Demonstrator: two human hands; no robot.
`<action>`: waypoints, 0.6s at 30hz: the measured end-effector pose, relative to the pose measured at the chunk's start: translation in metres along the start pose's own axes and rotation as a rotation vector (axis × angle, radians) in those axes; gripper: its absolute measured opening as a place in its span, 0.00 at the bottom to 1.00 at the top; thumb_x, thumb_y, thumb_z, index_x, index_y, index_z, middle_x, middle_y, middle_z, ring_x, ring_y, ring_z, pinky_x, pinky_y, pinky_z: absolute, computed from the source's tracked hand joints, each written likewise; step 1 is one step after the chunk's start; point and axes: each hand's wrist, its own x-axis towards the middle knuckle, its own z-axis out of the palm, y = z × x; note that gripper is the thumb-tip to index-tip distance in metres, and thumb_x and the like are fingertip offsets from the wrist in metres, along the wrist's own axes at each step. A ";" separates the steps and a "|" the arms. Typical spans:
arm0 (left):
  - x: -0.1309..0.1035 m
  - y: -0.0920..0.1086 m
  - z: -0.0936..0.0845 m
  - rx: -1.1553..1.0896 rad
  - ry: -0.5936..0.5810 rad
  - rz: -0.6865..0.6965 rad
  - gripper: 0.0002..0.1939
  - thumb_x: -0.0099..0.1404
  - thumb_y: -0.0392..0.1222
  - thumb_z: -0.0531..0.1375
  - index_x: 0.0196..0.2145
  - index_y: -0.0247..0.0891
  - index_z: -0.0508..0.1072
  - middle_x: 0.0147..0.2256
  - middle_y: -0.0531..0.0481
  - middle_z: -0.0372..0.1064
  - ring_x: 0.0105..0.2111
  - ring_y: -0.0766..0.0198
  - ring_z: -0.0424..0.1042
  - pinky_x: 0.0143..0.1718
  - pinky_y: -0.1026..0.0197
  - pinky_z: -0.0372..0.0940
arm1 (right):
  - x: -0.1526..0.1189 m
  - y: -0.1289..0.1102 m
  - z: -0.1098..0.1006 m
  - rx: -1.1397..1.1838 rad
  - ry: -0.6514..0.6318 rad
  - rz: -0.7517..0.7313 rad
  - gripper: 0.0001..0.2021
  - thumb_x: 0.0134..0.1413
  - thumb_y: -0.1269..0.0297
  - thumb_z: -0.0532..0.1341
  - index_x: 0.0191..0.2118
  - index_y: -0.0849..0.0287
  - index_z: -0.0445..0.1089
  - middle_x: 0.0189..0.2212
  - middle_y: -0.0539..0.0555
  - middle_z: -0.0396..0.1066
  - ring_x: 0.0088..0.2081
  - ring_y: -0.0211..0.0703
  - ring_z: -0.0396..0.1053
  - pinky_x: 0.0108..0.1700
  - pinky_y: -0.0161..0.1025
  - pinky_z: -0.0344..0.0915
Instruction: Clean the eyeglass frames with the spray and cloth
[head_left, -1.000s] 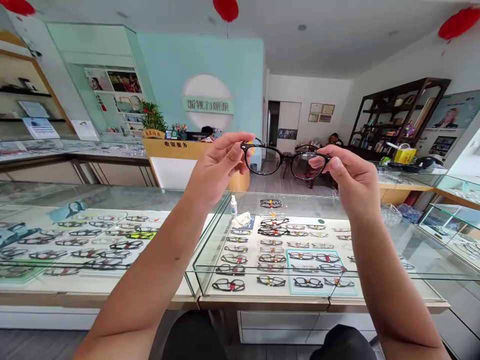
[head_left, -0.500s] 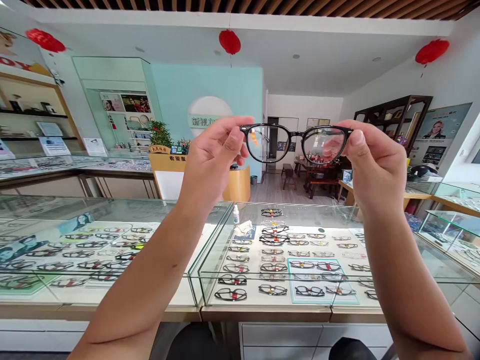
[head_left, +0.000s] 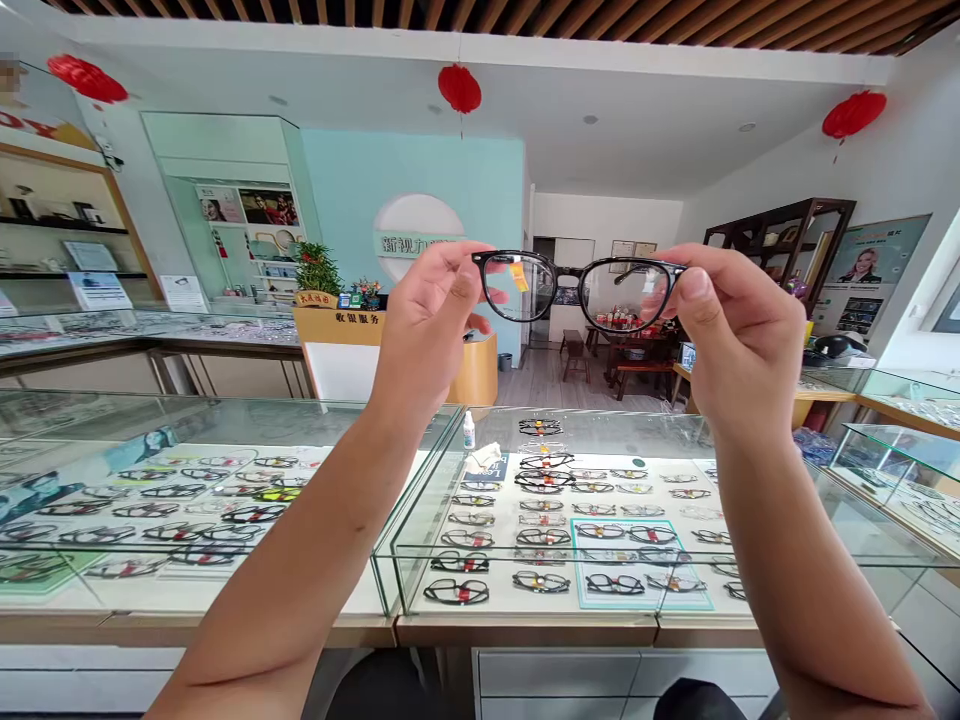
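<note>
Closest to me, the person's left hand [head_left: 431,310] and right hand [head_left: 739,320] are raised, each closed in a pinch on one end of a pair of black glasses [head_left: 568,272]. If one pinch loosened, I'd expect the glasses to swing down from the other hand; if both did, they could drop onto the case. Pulling the ends apart too hard might strain the hinges, and a fingertip straying inward could smudge a lens. The glasses lie between the hands, gripped only at the outer corners, lenses and bridge free, the right end slightly lower. An orange tag [head_left: 519,277] shows at the left lens; how the temples sit I can't make out. Below is the glass case [head_left: 525,632], with rows of frames [head_left: 541,537], and toward its far left a white bottle [head_left: 469,432] beside a crumpled cloth [head_left: 484,459]. Farther off, a desk [head_left: 330,328] stands left, a dark wooden table [head_left: 643,368] right, and red lanterns [head_left: 460,88] hang above.
</note>
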 end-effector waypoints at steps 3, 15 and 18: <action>-0.002 0.000 0.001 -0.028 0.024 -0.057 0.20 0.70 0.66 0.66 0.48 0.51 0.81 0.50 0.44 0.81 0.37 0.60 0.79 0.29 0.61 0.68 | 0.000 0.003 0.002 0.011 -0.005 -0.018 0.11 0.72 0.52 0.67 0.50 0.48 0.84 0.34 0.49 0.76 0.36 0.40 0.76 0.42 0.41 0.75; -0.010 -0.001 0.013 -0.107 0.101 -0.011 0.18 0.71 0.65 0.66 0.45 0.50 0.81 0.47 0.47 0.80 0.42 0.56 0.80 0.33 0.58 0.68 | -0.007 0.014 0.008 0.019 0.034 0.057 0.13 0.75 0.51 0.63 0.53 0.48 0.82 0.36 0.51 0.77 0.38 0.43 0.78 0.41 0.43 0.76; -0.012 0.001 0.017 -0.099 0.116 -0.005 0.23 0.71 0.68 0.65 0.47 0.48 0.80 0.47 0.46 0.80 0.47 0.54 0.81 0.35 0.58 0.69 | -0.008 0.016 0.008 0.001 0.028 0.077 0.15 0.76 0.49 0.60 0.55 0.47 0.81 0.41 0.53 0.79 0.43 0.45 0.80 0.43 0.45 0.78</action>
